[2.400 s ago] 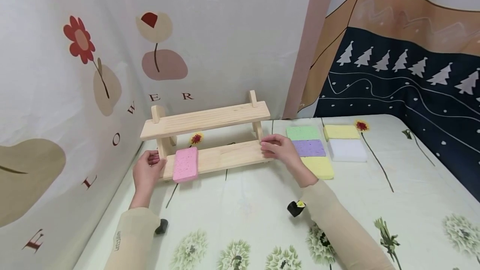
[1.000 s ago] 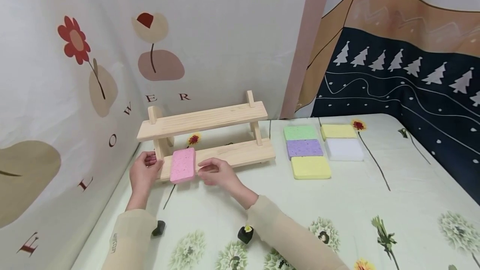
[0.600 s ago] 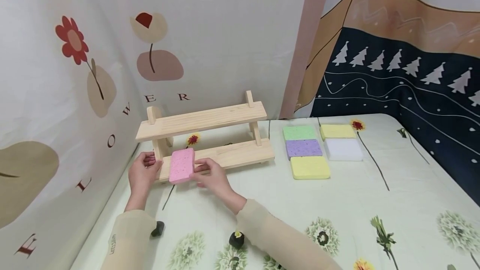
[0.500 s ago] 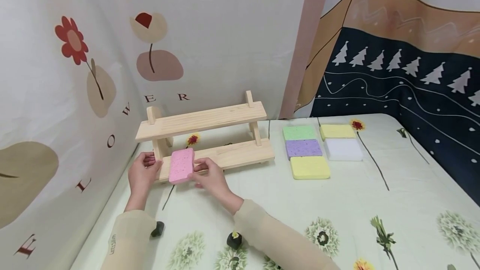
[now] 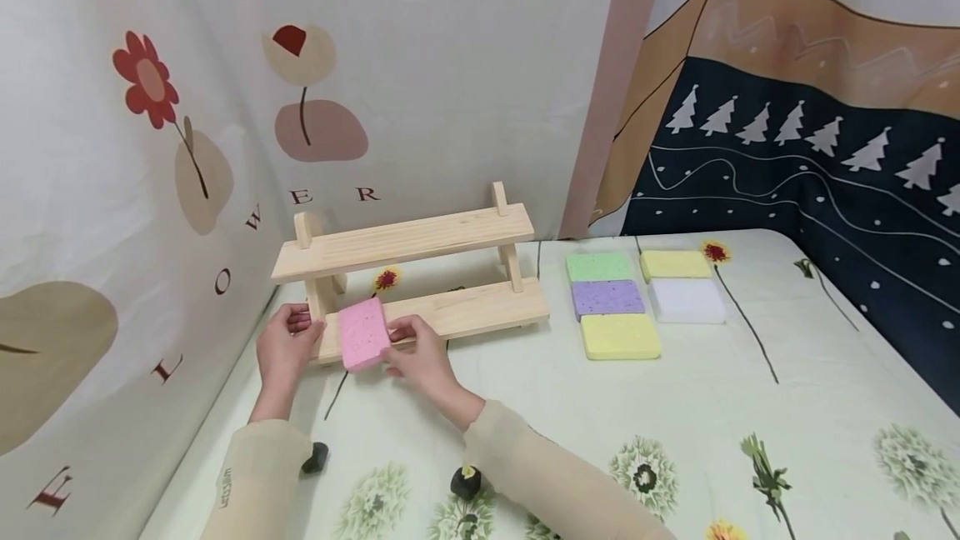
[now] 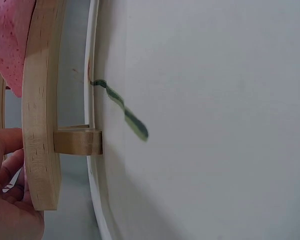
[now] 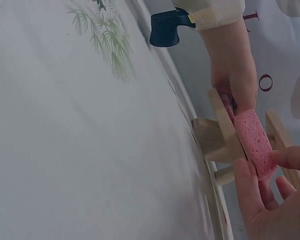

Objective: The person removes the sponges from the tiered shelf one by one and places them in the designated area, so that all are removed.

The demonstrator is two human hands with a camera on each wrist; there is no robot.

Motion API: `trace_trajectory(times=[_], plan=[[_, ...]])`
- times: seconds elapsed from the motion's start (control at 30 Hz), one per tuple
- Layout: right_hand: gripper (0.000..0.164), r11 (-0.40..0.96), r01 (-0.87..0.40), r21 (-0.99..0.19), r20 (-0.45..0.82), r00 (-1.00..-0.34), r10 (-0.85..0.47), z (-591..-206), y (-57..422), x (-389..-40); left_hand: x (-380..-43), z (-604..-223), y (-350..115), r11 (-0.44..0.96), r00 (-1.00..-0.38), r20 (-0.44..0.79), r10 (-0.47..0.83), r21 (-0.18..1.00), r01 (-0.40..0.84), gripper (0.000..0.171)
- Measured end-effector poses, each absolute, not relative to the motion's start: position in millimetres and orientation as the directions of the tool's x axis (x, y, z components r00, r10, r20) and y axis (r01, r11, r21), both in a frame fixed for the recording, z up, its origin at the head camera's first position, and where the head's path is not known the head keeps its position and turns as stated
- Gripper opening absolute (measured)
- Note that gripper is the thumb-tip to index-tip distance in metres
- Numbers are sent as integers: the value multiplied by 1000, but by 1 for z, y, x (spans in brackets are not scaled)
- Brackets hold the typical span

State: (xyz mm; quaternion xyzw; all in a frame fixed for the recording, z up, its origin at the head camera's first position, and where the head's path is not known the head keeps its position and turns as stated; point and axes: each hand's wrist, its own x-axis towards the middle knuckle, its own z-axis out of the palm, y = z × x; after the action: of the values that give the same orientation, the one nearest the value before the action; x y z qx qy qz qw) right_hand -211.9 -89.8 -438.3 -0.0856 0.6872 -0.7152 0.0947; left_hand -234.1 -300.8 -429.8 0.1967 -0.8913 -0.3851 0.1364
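A two-tier wooden shelf rack [image 5: 405, 242] stands by the back wall. My left hand [image 5: 287, 350] grips the left end of its lower board [image 5: 465, 311]; the left wrist view shows fingers [image 6: 9, 167] curled at that board end. On the lower board, near the left upright, a pink sponge [image 5: 363, 333] leans forward over the front edge, turned slightly. My right hand [image 5: 427, 367] pinches the sponge at its right side. In the right wrist view, thumb and fingers lie on either side of the pink sponge [image 7: 255, 142].
Right of the rack lie a green sponge [image 5: 600, 267], a purple sponge [image 5: 607, 297] and a yellow sponge [image 5: 621, 336] in a column. Beside them are another yellow sponge [image 5: 675, 264] and a white sponge [image 5: 687, 300]. Curtains with printed flowers and trees close in the table.
My right hand has moved left from the lower board's right end to the pink sponge and pinched it. The sponge has just turned a little askew. My left hand keeps its grip.
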Motion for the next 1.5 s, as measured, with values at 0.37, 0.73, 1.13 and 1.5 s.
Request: trace_trajectory(times=[0.37,0.73,1.13,1.5], plan=[[27,-16,7,-1000,-2,-962,-273,-437,-72,-212,-231,-428,-300,627,-887,101,-451,743,-234,36],[29,-43,45,-998,-31,-956,-292,-432,-51,-213,-233,-431,-302,642,-887,123,-444,734,-219,36],[27,-77,107,-991,-76,-942,-326,-430,-23,-212,-232,-430,-300,639,-890,126,-438,740,-210,36],[29,-75,110,-991,-81,-946,-314,-425,13,-221,-232,-428,-300,636,-891,136,-434,746,-196,35]])
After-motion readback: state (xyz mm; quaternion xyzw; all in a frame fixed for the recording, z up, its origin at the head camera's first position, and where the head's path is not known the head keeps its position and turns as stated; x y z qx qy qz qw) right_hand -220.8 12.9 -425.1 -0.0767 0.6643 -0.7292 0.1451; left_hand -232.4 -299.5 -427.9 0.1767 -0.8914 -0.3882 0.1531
